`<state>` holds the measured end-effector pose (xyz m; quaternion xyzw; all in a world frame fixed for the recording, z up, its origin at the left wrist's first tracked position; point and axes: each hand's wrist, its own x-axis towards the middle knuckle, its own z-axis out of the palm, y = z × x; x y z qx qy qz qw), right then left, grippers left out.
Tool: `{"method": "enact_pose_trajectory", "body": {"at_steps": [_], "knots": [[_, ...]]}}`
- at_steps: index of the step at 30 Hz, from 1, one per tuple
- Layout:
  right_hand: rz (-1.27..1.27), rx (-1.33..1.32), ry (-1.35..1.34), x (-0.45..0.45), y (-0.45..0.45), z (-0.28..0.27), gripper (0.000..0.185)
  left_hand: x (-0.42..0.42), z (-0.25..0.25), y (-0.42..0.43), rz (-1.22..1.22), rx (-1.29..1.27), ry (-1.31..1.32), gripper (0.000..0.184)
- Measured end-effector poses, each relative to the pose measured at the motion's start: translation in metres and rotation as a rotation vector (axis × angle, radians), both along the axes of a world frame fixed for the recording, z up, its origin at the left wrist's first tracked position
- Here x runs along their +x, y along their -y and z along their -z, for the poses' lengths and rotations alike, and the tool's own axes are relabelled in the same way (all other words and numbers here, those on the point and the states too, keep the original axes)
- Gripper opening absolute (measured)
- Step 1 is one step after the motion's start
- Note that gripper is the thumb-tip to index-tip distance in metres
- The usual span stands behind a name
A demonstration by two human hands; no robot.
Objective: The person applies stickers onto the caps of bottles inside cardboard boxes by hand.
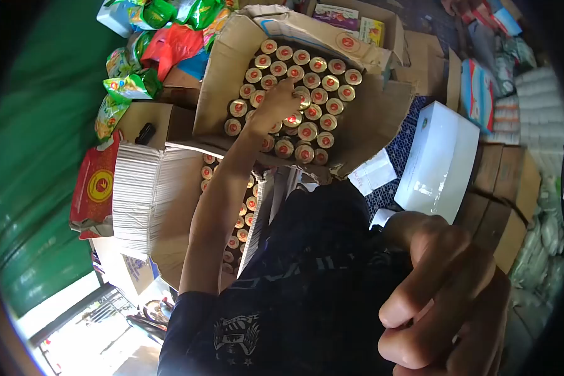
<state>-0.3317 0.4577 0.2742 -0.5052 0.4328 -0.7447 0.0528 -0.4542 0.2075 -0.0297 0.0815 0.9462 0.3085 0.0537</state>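
An open cardboard box [229, 75] holds several rows of round containers with gold lids and red centre marks [308, 131]. My left hand [277, 103] reaches in from the lower left, over the middle of the rows. Its index finger stretches onto the lids, and no container is lifted in it. Close to the camera at the lower right is my right hand [442, 294], its fingers curled in, with nothing visible between them. Below the box, partly behind my left forearm, a second open carton [178, 200] holds more such containers [233, 241].
Green packets [131, 86] and a red bag [172, 50] lie at the upper left. A red box [97, 182] stands at the left. On the right are a white box [437, 160], brown cartons [498, 169] and stacked wrapped packs [539, 106].
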Motion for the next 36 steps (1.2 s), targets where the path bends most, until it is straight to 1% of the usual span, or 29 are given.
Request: {"method": "enact_pose_trajectory", "body": {"at_steps": [2,5,6,7,9,10,11,12,13,14,15,16,17,18,21,22,25,26,27,29,30,32,35,36], "knots": [[0.125,0.012,0.169,-0.016,0.003,0.029,0.005,-0.003,0.0,0.0,-0.008,-0.011,0.038,0.029],[0.282,0.021,0.395,-0.043,0.022,0.087,0.01,-0.008,0.019,0.009,0.106,0.033,-0.047,0.034],[0.331,0.024,0.467,-0.058,0.031,0.106,0.012,-0.009,0.018,0.005,0.052,0.03,-0.058,0.027],[0.605,0.32,0.396,-0.085,0.046,0.126,0.016,-0.003,-0.012,-0.012,-0.219,-0.07,0.174,0.025],[0.853,0.812,0.158,-0.116,0.057,0.217,0.022,-0.002,-0.013,-0.007,-0.064,-0.048,0.133,0.029],[0.837,1.005,0.171,-0.126,0.065,0.248,0.021,0.0,-0.007,-0.01,-0.114,-0.088,0.112,0.033],[0.754,1.167,0.252,-0.129,0.071,0.27,0.02,0.0,-0.002,-0.015,-0.171,-0.13,0.088,0.036],[0.657,1.26,0.368,-0.131,0.077,0.288,0.019,0.001,-0.008,-0.014,-0.13,-0.158,0.087,0.036],[0.584,1.276,0.476,-0.132,0.083,0.304,0.018,0.004,-0.014,-0.014,-0.09,-0.186,0.089,0.036],[0.538,1.243,0.576,-0.131,0.086,0.319,0.018,0.006,-0.014,-0.016,-0.1,-0.225,0.078,0.029],[0.528,1.158,0.637,-0.135,0.086,0.34,0.019,0.006,-0.01,-0.018,-0.106,-0.259,0.071,0.028],[0.517,1.072,0.696,-0.138,0.086,0.36,0.021,0.003,-0.004,-0.017,-0.105,-0.23,0.081,0.027],[0.485,1.144,0.725,-0.137,0.085,0.349,0.022,0.0,0.005,-0.017,-0.101,-0.197,0.091,0.027],[0.576,1.202,0.667,-0.13,0.086,0.328,0.023,-0.002,0.008,-0.017,-0.094,-0.161,0.101,0.026],[0.654,1.092,0.499,-0.129,0.079,0.327,0.023,0.004,-0.018,-0.024,-0.073,-0.142,0.054,0.025],[0.672,0.998,0.786,-0.119,0.085,0.293,0.023,0.006,-0.025,-0.025,-0.048,-0.129,0.015,0.024],[0.766,0.75,0.744,-0.114,0.081,0.295,0.024,0.005,-0.023,-0.029,-0.072,0.03,-0.098,0.023],[0.778,0.699,0.695,-0.113,0.078,0.296,0.023,0.005,-0.022,-0.029,-0.036,0.004,-0.24,0.021],[0.789,0.649,0.646,-0.112,0.076,0.295,0.021,0.011,-0.034,-0.028,-0.072,0.081,-0.224,0.021],[0.904,0.782,0.51,-0.102,0.078,0.245,0.019,0.024,-0.074,-0.028,-0.136,0.236,-0.193,0.02],[0.883,0.698,0.511,-0.097,0.081,0.232,0.02,0.03,-0.079,-0.025,-0.105,0.322,-0.194,0.02],[0.831,0.525,0.513,-0.086,0.092,0.21,0.022,0.056,-0.108,-0.021,-0.197,0.436,-0.432,0.021],[0.762,0.499,0.452,-0.054,0.123,0.156,0.023,0.1,-0.152,-0.009,-0.351,0.582,-0.736,0.021],[0.772,0.522,0.314,-0.043,0.135,0.14,0.024,0.11,-0.16,0.003,-0.371,0.512,-0.859,0.028]]}}
